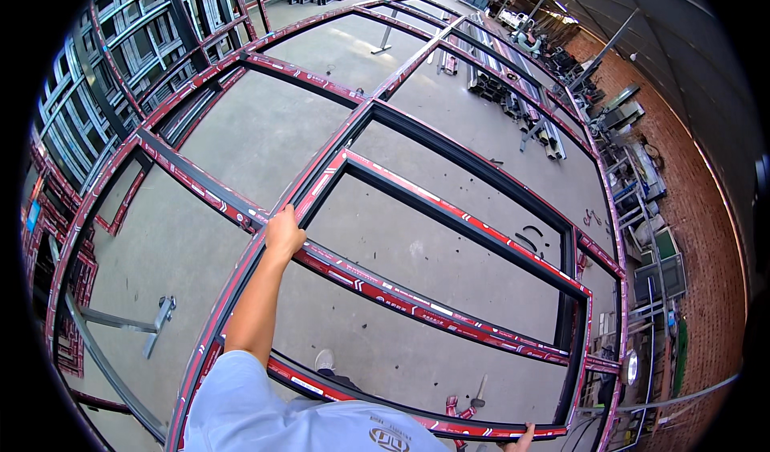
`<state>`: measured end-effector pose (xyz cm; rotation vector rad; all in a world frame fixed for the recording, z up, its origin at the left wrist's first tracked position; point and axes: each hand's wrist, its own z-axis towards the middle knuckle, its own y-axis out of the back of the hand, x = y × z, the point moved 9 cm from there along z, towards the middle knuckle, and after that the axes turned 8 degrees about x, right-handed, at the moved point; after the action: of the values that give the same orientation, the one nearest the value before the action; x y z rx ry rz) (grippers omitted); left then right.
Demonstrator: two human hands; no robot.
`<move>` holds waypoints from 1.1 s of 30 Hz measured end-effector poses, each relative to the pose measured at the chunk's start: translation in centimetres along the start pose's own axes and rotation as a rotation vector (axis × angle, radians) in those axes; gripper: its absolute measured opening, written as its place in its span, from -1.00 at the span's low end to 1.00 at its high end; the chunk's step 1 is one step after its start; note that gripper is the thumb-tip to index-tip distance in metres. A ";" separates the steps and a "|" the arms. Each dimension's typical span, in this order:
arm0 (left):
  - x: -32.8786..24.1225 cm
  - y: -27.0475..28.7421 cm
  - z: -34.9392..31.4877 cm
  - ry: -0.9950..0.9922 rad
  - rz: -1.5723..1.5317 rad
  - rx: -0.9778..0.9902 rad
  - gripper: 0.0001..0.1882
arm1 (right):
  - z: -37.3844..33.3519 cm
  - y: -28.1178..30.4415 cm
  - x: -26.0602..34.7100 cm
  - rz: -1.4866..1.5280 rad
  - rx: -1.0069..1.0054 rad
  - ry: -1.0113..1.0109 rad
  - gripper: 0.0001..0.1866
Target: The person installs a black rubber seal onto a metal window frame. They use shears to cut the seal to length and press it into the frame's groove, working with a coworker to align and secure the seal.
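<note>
A large window frame (393, 77) with red film on dark metal bars spreads out before me, divided into several openings. Over its near right part lies a smaller rectangular sash frame (473, 224), also dark with red film, set askew to the bars beneath. My left hand (285, 231) is closed over the sash's left side bar, close to a crossbar junction of the large frame; its fingertips are partly hidden. At the bottom edge of the view my right hand (520, 438) grips the sash's near bar close to its right corner, with only thumb and some fingers showing.
Metal stands (160, 324) support the frame on the left. Stacked frames (136, 51) lean at the far left. Metal profiles (513, 103) lie beyond the frame. Tools (473, 400) and small scraps rest on the concrete floor (425, 243). A brick wall (690, 211) runs along the right.
</note>
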<state>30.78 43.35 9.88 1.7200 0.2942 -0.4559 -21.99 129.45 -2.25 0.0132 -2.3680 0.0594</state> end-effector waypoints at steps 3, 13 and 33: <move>1.1 0.2 0.1 0.013 -0.026 -0.010 -0.57 | -0.4 -0.7 0.2 -0.023 -0.010 -0.008 -0.19; 0.8 -0.2 0.9 -0.031 -0.042 -0.028 -0.59 | -1.6 -1.0 0.4 -0.064 -0.079 -0.007 -0.16; 2.6 -1.2 1.3 -0.088 0.126 -0.063 -0.34 | -7.3 -6.3 1.0 0.035 -0.083 0.031 -0.23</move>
<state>32.40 42.21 7.43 1.6416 0.1343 -0.4235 -17.45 123.55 3.93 -0.0689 -2.3379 -0.0220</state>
